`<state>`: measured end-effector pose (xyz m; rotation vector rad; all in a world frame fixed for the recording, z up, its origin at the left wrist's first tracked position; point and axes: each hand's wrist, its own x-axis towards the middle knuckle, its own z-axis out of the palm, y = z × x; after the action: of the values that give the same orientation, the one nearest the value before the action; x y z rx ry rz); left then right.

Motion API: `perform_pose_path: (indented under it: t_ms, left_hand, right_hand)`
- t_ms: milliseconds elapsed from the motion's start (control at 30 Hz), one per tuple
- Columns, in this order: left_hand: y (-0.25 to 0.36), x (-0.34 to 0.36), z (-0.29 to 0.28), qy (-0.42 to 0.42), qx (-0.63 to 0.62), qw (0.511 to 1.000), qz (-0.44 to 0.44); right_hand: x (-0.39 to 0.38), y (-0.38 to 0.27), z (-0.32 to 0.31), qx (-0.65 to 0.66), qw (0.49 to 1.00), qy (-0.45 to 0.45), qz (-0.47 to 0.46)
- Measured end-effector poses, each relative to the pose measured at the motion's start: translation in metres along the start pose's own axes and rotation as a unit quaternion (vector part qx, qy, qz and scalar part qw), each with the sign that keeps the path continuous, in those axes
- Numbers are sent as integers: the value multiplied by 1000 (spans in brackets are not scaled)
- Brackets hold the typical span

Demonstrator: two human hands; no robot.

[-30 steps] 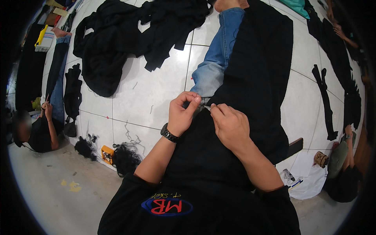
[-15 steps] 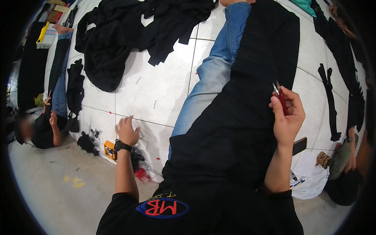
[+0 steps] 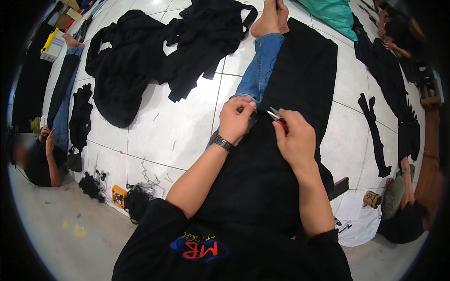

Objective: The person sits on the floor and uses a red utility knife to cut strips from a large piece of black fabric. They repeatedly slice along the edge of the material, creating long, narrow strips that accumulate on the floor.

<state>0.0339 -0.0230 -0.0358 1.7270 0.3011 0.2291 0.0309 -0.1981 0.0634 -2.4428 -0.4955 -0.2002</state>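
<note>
A long piece of black cloth (image 3: 304, 70) lies over my lap and along my outstretched leg in blue jeans (image 3: 255, 65). My left hand (image 3: 234, 121), with a dark watch on its wrist, is closed in a pinch on the left edge of this cloth, near the knee. Just to its right, my right hand (image 3: 298, 140) holds small thread snips (image 3: 281, 122) with red handles. Their pointed blades are apart and aim left at the pinched edge. The fingertips of my left hand partly hide what they grip.
Black garments (image 3: 140, 56) spread over the white tiles ahead. At left are an orange object (image 3: 119, 196), dark thread heaps (image 3: 138, 201) and a seated person (image 3: 44, 159). At right lie a phone (image 3: 339, 188), a white plastic bag (image 3: 363, 227) and black strips (image 3: 376, 140); other people work beyond.
My left hand has come from over the floor at left onto the cloth edge and closed. My right hand has moved left with the snips, close beside it. The view has shifted slightly.
</note>
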Motion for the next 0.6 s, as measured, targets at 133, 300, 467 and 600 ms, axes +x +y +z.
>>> perform_pose_path:
  t_ms: [133,300,467,600]
  left_hand:
    - [-4,-3,0,16,-82,996,-8]
    - [-4,-4,0,38,-48,998,6]
    - [-6,-3,0,45,-37,998,12]
    - [-5,-1,2,56,-74,996,-12]
  right_hand:
    - [6,-9,17,-67,995,-31,-62]
    - [5,-8,29,-115,989,-23,-91]
    - [5,-6,36,-132,985,-20,-111]
    - [11,-5,31,-124,988,3,-97]
